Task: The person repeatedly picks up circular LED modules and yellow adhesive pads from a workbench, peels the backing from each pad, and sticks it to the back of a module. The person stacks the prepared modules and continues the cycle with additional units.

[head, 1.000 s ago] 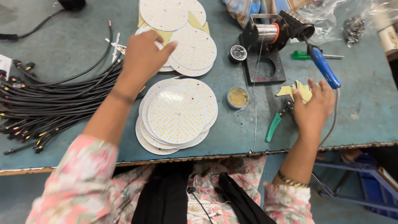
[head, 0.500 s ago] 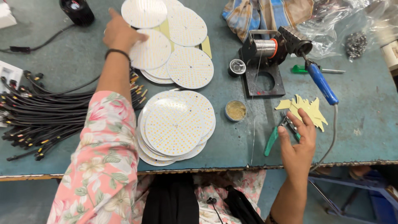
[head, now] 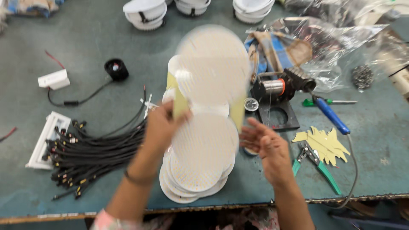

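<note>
The fingers (head: 181,111) of the left hand (head: 161,125) are pinched on the lower left edge of a round white disc (head: 213,64), which is lifted off the desk (head: 98,38) and blurred, tilted up toward twelve o'clock from the hand; a yellowish sheet (head: 180,104) shows at the pinch, though whether it is held with the disc I cannot tell. The right hand (head: 266,149) sits at three o'clock from the left one, palm up, its fingers (head: 251,135) spread wide and holding nothing, just short of the disc's lower right edge. Between and below the two hands lies a stack of discs (head: 200,170) of the same kind, flat on the desk, with more discs (head: 208,110) partly hidden behind the lifted one. At nine o'clock from the left hand a bundle of black cables (head: 93,155) is fanned out, its ends near a white bracket (head: 42,140). At ten o'clock stand a small black round part (head: 116,69) and a white block (head: 53,79) with wires. At three o'clock from the right hand lie green-handled pliers (head: 321,166) and a heap of yellow cut-outs (head: 326,142); at one o'clock sit a black stand with a wire spool (head: 272,87) and a blue-handled soldering iron (head: 332,115). White housings (head: 145,12) line the far edge at twelve o'clock
</note>
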